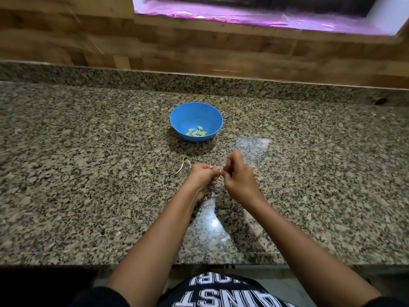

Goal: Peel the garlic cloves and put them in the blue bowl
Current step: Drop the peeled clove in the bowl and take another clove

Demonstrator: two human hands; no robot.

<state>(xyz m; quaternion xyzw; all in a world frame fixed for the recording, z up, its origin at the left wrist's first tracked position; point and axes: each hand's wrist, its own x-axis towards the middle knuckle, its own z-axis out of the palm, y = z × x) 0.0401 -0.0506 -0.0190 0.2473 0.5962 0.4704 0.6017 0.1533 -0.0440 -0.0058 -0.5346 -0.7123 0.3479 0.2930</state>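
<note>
Dark shirt [221, 293] with white letters filled the frame at 6 o'clock. Two bare forearms [155, 240] ran from it toward 12 o'clock over the speckled granite table [88, 173]. They met just past the table's middle.

Left hand [202, 176]: fingers curled, thumb and fingertips drawn tight into a closed grip on a clove [219, 172]. Only a small pale sliver of the clove showed.

Right hand [236, 176]: at 3 o'clock of the left and touching it at the fingertips. Its fingers were bent in a narrow pinching grip on the same clove. Whether any skin was on the clove could not be told.

Peel [183, 165]: a thin pale curl, lying on the table at 10 o'clock of the left hand, near it but apart.

Bowl [183, 116]: blue, upright on the table at 12 o'clock of the hands, well apart from them. Several pale green-yellow cloves [196, 131] lay in a cluster on its floor, toward its 6 o'clock side.

Wall [199, 47]: wood planks, rising behind the table at 12 o'clock. A sill [243, 17] at 1 o'clock was covered by a pink-purple sheet.
</note>
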